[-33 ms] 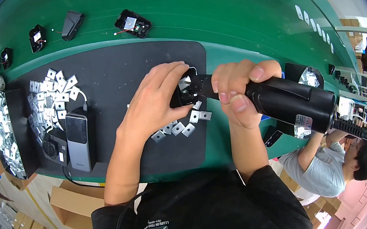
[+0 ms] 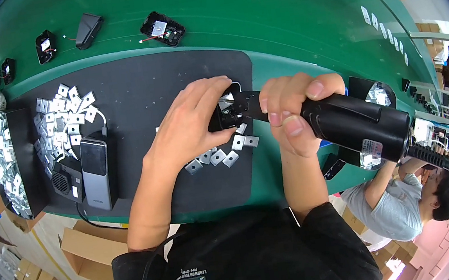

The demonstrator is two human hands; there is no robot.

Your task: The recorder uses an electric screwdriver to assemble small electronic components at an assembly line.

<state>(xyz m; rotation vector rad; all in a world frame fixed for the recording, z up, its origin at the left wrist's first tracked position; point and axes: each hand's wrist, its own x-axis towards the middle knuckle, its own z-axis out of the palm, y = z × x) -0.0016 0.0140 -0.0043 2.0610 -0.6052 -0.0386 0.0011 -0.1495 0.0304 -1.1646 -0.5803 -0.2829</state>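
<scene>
Fingers wrapped around its grip, my right hand (image 2: 295,108) holds a black corded electric screwdriver (image 2: 359,122). Its nose points left into a small black plastic housing (image 2: 227,120). My left hand (image 2: 191,123) steadies that housing from the left, thumb along the near side and fingers over the far side. Inside the housing shows a bit of silvery metal; the screwdriver's tip is hard to make out there. Several small square metal plates with holes (image 2: 231,159) lie on the black mat (image 2: 208,184), just nearer than the housing.
At left lie a pile of metal plates (image 2: 71,117), a grey power bank (image 2: 96,174), a small black device (image 2: 66,180) and a black box of plates (image 2: 26,160). Farther off are several housings, one open with a wire (image 2: 163,29). A co-worker (image 2: 397,205) sits at lower right.
</scene>
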